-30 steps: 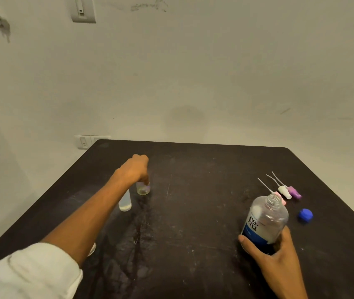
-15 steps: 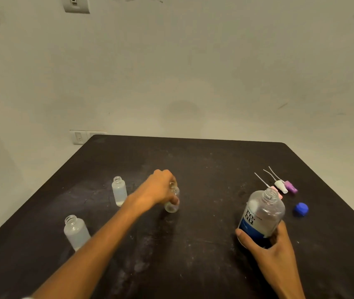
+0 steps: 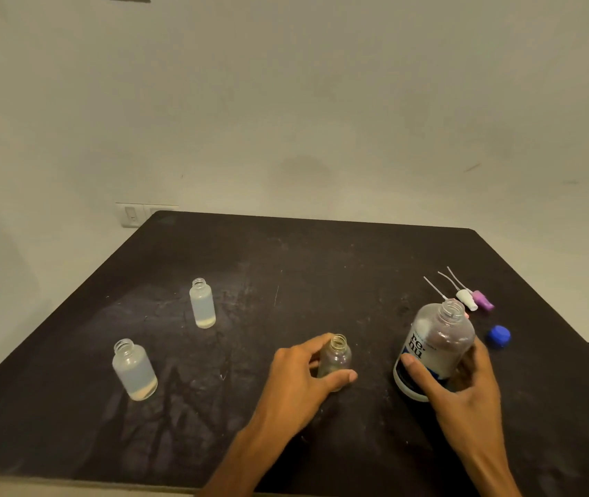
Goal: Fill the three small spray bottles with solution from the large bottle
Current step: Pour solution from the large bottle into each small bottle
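The left hand [image 3: 298,380] grips a clear small spray bottle [image 3: 335,358], uncapped, upright on the black desk [image 3: 321,267]; the right hand [image 3: 465,396] wraps the large bottle [image 3: 434,347], open-necked, just to its right; two frosted small bottles [image 3: 134,369] [image 3: 202,303] stand apart on the left, a little liquid in each; the spray heads [image 3: 472,299] and a blue cap [image 3: 500,336] lie behind the large bottle.

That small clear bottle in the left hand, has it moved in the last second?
Yes. The small clear bottle came nearer and rightward, away from the far frosted bottle, toward the large bottle.
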